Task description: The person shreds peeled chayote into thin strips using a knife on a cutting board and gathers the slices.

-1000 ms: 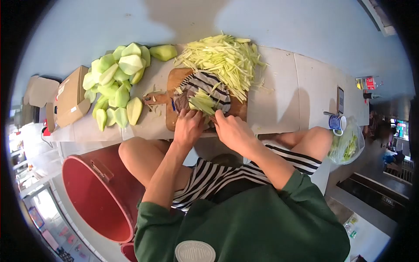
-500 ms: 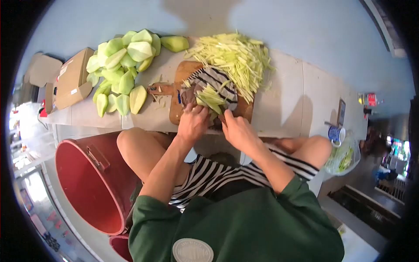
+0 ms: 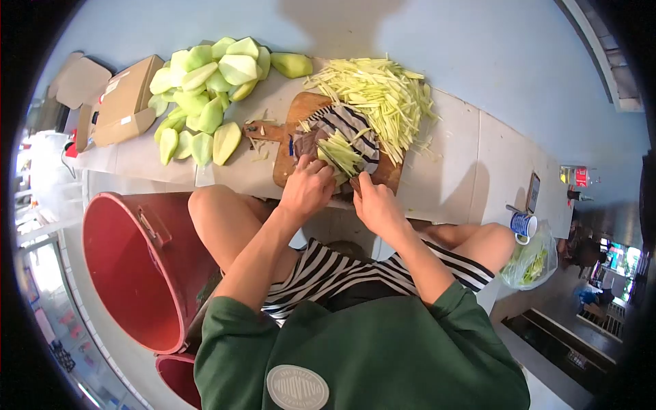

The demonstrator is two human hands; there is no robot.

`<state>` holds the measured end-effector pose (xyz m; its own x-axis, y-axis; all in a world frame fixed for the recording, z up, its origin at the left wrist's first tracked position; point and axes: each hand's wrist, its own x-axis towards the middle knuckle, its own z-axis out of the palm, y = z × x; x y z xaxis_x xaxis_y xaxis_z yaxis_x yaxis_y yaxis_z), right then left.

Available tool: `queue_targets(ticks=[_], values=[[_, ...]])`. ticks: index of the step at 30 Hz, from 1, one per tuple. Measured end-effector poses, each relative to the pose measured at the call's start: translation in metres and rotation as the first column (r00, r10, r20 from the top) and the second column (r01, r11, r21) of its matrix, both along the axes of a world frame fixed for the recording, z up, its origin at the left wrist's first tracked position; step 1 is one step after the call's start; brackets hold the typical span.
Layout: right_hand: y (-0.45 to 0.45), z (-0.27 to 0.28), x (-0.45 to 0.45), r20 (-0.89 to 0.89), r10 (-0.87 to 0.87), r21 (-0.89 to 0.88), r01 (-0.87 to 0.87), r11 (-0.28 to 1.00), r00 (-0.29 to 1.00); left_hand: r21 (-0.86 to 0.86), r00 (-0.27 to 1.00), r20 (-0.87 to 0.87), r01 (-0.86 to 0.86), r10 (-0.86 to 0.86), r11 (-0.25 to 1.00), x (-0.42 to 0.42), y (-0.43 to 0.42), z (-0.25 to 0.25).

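Observation:
My right hand (image 3: 376, 205) is closed around the brown handle of a knife (image 3: 354, 183), its blade angled forward-left into the cut fruit. Curled beside it, my left hand (image 3: 307, 186) grips a peeled green mango (image 3: 324, 158), mostly hidden under the fingers. Pale strips of green mango (image 3: 346, 153) lie just ahead of both hands. Beneath them is a bunched striped cloth (image 3: 352, 123) on a wooden cutting board (image 3: 305, 106). A large heap of mango strips (image 3: 383, 99) spreads past the board's far right side.
Several peeled green mangoes (image 3: 195, 102) are piled at the left, near an open cardboard box (image 3: 126, 102). A large red bin (image 3: 133, 266) stands left of my knees. To the right are a phone (image 3: 533, 193), a blue-and-white mug (image 3: 523, 225) and a plastic bag (image 3: 533, 263) of green pieces.
The whole view has shifted, with the table contents now slightly to the right. Both hands stay at the cloth, and the knife remains in my right hand.

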<state>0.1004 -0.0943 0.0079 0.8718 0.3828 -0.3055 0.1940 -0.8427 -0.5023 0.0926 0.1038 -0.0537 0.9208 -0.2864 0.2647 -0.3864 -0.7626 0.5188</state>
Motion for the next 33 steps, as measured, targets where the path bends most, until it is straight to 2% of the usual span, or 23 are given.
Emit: queue_targets(ticks=[2,5,12,14,17,20,25,27,28,30,33], values=[[-0.001,-0.003,-0.003,0.013,0.000,0.054,-0.001,0.999,1.000,-0.005,0.995,0.015,-0.099,0.099,0.995,-0.006,-0.004,0.018],[-0.002,-0.005,-0.001,0.025,0.009,0.047,-0.010,0.999,1.000,0.042,0.994,-0.031,-0.107,0.108,0.993,-0.010,-0.010,0.012],[0.002,0.005,-0.001,0.016,0.021,0.021,-0.021,1.000,1.000,0.104,0.995,-0.036,-0.089,0.093,0.991,-0.007,-0.009,0.003],[0.005,0.018,-0.005,0.005,0.038,-0.043,-0.038,0.998,0.999,0.161,0.991,-0.117,-0.048,0.067,0.986,-0.007,-0.009,0.002],[0.009,0.038,-0.007,-0.007,0.069,-0.024,-0.069,0.997,0.998,0.204,0.986,-0.152,-0.032,0.064,0.978,-0.007,-0.010,0.001],[-0.001,-0.002,-0.006,0.062,0.098,-0.083,-0.093,0.992,0.993,0.187,0.985,-0.163,-0.021,0.052,0.982,-0.005,-0.010,0.000],[0.010,0.031,0.003,-0.017,0.075,-0.081,-0.077,0.994,0.997,0.171,0.990,-0.137,-0.020,0.044,0.985,-0.009,-0.009,0.004],[0.006,0.023,-0.004,0.048,0.079,0.071,-0.082,0.994,0.996,0.170,0.990,-0.126,-0.039,0.061,0.985,-0.005,-0.009,0.000],[0.001,0.018,-0.012,0.036,0.073,0.066,-0.076,0.995,0.997,0.165,0.989,-0.138,-0.031,0.055,0.986,-0.013,-0.010,0.000],[-0.002,0.016,-0.002,0.008,0.071,-0.055,-0.071,0.996,0.997,0.106,0.993,-0.089,-0.069,0.079,0.992,-0.006,-0.009,0.002],[0.003,0.038,-0.012,-0.027,0.070,-0.033,-0.071,0.997,0.997,0.113,0.995,-0.087,-0.046,0.056,0.993,-0.016,-0.012,-0.003]])
